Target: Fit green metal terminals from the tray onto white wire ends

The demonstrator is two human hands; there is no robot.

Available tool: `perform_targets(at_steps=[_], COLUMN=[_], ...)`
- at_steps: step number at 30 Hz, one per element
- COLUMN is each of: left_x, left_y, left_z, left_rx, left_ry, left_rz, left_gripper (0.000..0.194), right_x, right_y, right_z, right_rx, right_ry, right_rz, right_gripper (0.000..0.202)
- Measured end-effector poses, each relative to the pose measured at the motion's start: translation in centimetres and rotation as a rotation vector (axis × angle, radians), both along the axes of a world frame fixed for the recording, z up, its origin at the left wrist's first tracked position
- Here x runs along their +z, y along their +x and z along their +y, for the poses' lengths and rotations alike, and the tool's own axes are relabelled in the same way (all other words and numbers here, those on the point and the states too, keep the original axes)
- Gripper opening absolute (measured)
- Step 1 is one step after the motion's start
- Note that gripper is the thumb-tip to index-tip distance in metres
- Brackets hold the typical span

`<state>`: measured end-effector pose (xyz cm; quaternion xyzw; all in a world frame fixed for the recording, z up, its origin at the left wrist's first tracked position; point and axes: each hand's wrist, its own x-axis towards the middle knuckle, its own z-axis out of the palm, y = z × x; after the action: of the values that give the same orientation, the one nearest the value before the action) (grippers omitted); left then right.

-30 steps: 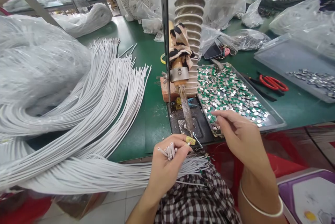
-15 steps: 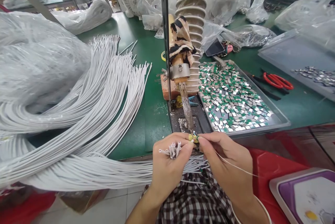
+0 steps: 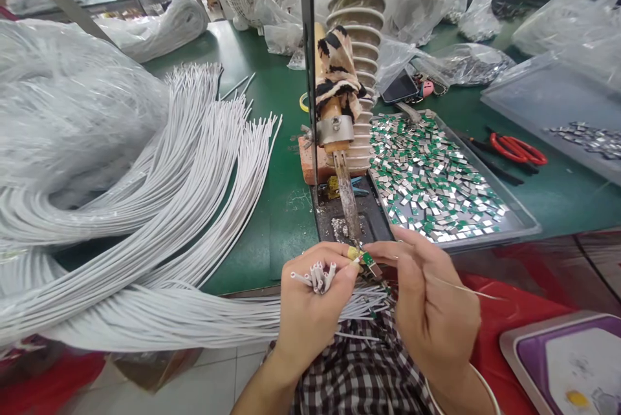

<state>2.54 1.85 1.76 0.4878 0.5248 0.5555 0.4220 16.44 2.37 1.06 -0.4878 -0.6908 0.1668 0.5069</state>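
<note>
Both hands meet at one green board, with the soldering iron close in front

I have the left hand [image 3: 310, 302] closed around a bundle of white cables [image 3: 179, 321], their cut ends poking up out of the fist. Its thumb and yellow-wrapped forefinger pinch one cable end right beside a small green board [image 3: 369, 262], which sits at the fingertips between my two hands. The right hand [image 3: 431, 302] is curled around a thin wire [image 3: 473, 289], forefinger reaching to the board's upper edge; I cannot tell whether that finger bears on it.

What crowds me is straight ahead. The soldering iron [image 3: 346, 195] slants down so its tip ends just behind the fingertips, and the black upright bar [image 3: 309, 72] and ribbed hose [image 3: 358, 21] block my view beyond it. An orange block [image 3: 307, 167] stands at the foot of the bar on the tabletop [image 3: 279, 101].

To the right, a tray [image 3: 522, 225] full of loose boards [image 3: 431, 176] lies near the right hand, with red-handled pliers [image 3: 519, 147] beside it and a clear bin [image 3: 538, 101] of metal pieces farther out. On my left, more cable bundles [image 3: 213, 163] fan across the surface next to a large plastic bag [image 3: 72, 105].
</note>
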Motion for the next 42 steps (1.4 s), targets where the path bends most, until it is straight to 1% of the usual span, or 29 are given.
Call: perform_targets(at_steps=[2, 4, 7, 11, 14, 17, 20, 23, 25, 27, 28, 30, 32, 35, 38, 40, 42], left_x=[0.1, 0.2, 0.3, 0.4, 0.5, 0.4, 0.2, 0.1, 0.1, 0.1, 0.1, 0.1, 0.0, 0.0, 0.1, 0.2, 0.2], left_y=[-0.1, -0.2, -0.3, -0.3, -0.5, -0.7, -0.9, -0.9, -0.9, -0.9, -0.9, -0.9, -1.0, -1.1, -1.2, -1.2, -1.2], left_z=[0.0, 0.1, 0.3, 0.5, 0.5, 0.2, -0.1, -0.2, -0.1, 0.0, 0.1, 0.1, 0.2, 0.3, 0.4, 0.5, 0.6], left_rx=[-0.001, -0.003, -0.004, -0.001, -0.010, -0.033, -0.062, -0.057, -0.048, -0.052, -0.067, -0.117, -0.170, -0.218, -0.231, -0.207, -0.174], left_ry=[0.004, 0.022, 0.034, 0.048, 0.060, 0.048, 0.002, -0.022, -0.015, 0.001, 0.008, 0.014, -0.012, -0.065, -0.067, -0.054, -0.049], left_rz=[-0.012, -0.013, -0.022, -0.050, -0.056, -0.056, -0.054, -0.042, -0.029, -0.008, 0.010, 0.063, 0.110, 0.103, 0.052, 0.021, -0.018], left_gripper=[0.020, 0.020, 0.021, 0.021, 0.021, 0.021, 0.021, 0.021, 0.022, 0.021, 0.019, 0.014, 0.013, 0.020, 0.019, 0.019, 0.020], right_x=[0.1, 0.4, 1.0, 1.5, 1.7, 1.7, 1.6, 1.3, 1.1, 1.1, 1.1, 1.1, 1.0, 0.7, 0.4, 0.2, -0.1], right_y=[0.0, -0.1, -0.4, -0.8, -0.7, -0.5, -0.2, -0.1, -0.1, 0.0, 0.1, 0.1, 0.1, 0.0, -0.1, 0.0, 0.1], right_z=[-0.1, -0.2, -0.1, 0.2, 0.1, -0.1, -0.1, 0.0, 0.1, 0.2, 0.3, 0.5, 0.7, 0.9, 0.7, 0.4, 0.1], right_rx=[-0.026, -0.015, 0.005, -0.007, -0.006, 0.025, 0.076, 0.101, 0.105, 0.100, 0.096, 0.089, 0.085, 0.074, 0.075, 0.058, 0.034], right_ry=[0.030, 0.089, 0.173, 0.195, 0.208, 0.189, 0.195, 0.209, 0.182, 0.108, 0.053, -0.069, -0.139, -0.075, 0.028, 0.063, 0.091], right_rz=[0.008, 0.009, -0.019, -0.065, -0.085, -0.092, -0.064, -0.030, -0.001, 0.022, 0.020, -0.015, -0.056, -0.081, -0.107, -0.119, -0.081], right_gripper=[0.026, 0.023, 0.025, 0.029, 0.028, 0.026, 0.025, 0.022, 0.022, 0.018, 0.017, 0.021, 0.024, 0.017, 0.013, 0.020, 0.027])
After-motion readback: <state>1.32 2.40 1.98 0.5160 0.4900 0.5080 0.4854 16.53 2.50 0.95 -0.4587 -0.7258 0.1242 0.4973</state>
